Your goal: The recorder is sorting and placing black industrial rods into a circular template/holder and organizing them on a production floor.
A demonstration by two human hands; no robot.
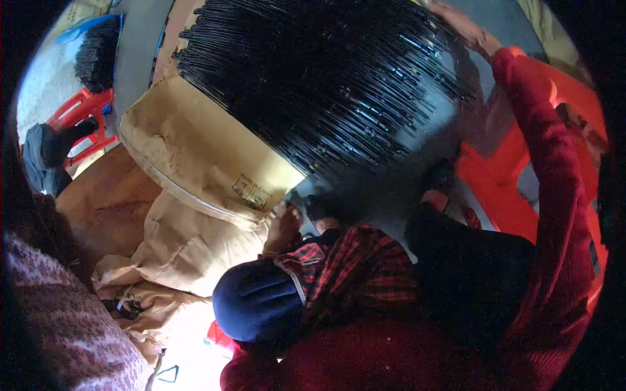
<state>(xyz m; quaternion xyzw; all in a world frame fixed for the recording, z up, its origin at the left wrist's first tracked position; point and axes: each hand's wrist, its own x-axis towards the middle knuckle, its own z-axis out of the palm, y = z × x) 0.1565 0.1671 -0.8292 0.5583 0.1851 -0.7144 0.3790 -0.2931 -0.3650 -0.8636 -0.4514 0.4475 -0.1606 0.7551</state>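
A big pile of thin black rods [306, 72], some with shiny lengths, fills the upper middle. Under its near left side sticks out a brown paper sack [195, 143] with printing on it. At the sack's near right corner is my left hand [283, 227], its fingers curled at the paper edge. A dark blue rounded cloth shape [257, 303] hides most of that arm. My right arm, in a red knitted sleeve, reaches far up on the right. My right hand [460, 27] lies at the pile's far right edge, fingers stretched out and partly cut off.
Crumpled brown paper [176, 247] lies on the left. A red plastic stool [495, 176] stands on the right. At the far left are another red stool [91, 120], a person in dark clothing [49, 150] and more black rods [98, 55]. Patterned cloth [65, 319] fills the lower left.
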